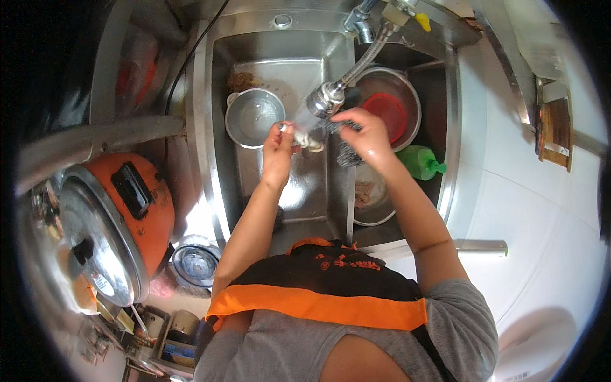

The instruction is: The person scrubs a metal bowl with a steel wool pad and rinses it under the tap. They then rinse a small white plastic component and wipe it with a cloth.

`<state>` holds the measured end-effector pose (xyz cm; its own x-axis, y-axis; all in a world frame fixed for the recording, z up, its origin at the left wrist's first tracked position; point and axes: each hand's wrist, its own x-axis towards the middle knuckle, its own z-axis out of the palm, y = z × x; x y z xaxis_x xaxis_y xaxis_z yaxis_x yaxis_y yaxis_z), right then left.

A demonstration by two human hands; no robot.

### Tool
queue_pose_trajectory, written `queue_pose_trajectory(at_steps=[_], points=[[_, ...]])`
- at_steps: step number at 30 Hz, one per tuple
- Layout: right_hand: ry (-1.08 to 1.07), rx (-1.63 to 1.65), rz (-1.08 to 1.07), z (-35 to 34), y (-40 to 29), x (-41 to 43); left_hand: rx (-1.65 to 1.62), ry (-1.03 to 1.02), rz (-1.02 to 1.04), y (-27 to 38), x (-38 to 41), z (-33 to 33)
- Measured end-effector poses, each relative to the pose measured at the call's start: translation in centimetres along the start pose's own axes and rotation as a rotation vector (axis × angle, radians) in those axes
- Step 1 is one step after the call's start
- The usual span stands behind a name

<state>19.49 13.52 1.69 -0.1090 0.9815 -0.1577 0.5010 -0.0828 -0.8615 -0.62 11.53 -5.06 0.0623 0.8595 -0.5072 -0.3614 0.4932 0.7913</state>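
Note:
Over the left basin of the steel sink [298, 224], my left hand [278, 148] pinches a small, pale, lumpy object [308, 141] with a white end by the thumb. What it is cannot be made out. The chrome spray head [325, 99] of a flexible tap sends water down beside it. My right hand [363, 133], wet at the wrist, is just below and right of the spray head, its fingers on dark grey, stringy material like a wire scourer [338, 126]. More of this grey mesh [348, 155] shows under the hand at the sink divider.
A metal pot [229, 119] with water sits in the left basin, near brown scraps [242, 82]. The right basin holds a large bowl [416, 98] with a red sieve or bowl [384, 112], a green bottle [420, 162] and another bowl [374, 222]. An orange rice cooker [152, 215] stands left.

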Motion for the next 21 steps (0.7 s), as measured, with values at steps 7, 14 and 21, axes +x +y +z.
queue_pose_trajectory(at_steps=[7, 14, 21], points=[[0.434, 0.407, 0.281, -10.1, 5.3, 6.3, -0.335, 0.012, -0.016, 0.6, 0.3, -0.7], [0.412, 0.378, 0.107, -10.4, 5.9, 15.6, -0.198, -0.007, 0.154, 0.5, -1.3, -0.1], [0.365, 0.502, 0.14, -8.9, 7.4, 5.2, -0.219, -0.074, 0.152, 2.1, -5.3, 1.1]])
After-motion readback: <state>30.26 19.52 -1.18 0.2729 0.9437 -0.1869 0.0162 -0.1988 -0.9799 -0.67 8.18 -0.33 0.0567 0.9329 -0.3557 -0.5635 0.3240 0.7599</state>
